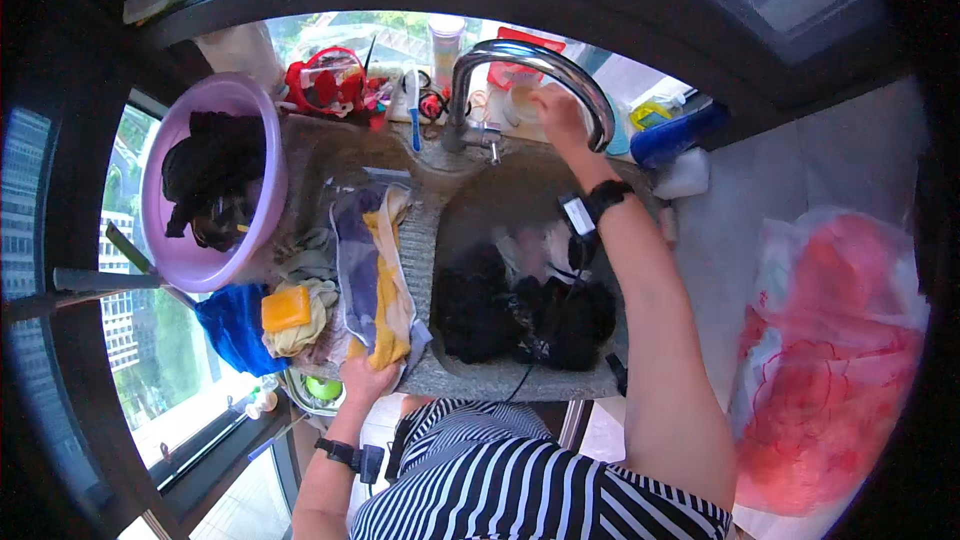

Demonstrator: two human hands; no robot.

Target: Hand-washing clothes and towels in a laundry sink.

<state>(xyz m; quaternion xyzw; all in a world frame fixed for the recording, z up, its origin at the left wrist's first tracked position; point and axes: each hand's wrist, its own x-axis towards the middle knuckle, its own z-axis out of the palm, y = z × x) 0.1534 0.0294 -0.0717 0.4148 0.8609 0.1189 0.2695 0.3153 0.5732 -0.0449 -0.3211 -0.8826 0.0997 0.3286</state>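
Note:
At the near end of a purple, yellow and white towel (384,300), my left hand (369,377) grips its edge. The towel lies lengthwise on the ribbed washboard part of the stone laundry sink (421,270). My right hand (559,114) reaches behind the curved chrome faucet (537,49), at a small pale container (523,99) on the back ledge. The faucet partly hides its fingers, so whether they hold anything is unclear. Dark wet clothes (480,307) fill the basin on the right. An orange bar of soap (286,308) rests on a bunched pale cloth (319,315) left of the towel.
A purple plastic basin (279,165) with black clothing (217,157) stands at the back left. Blue cloth (240,330) hangs at the left sink edge. A blue-handled brush (414,112) and red basket (328,82) line the back ledge. Red and clear plastic bags (832,375) are at right.

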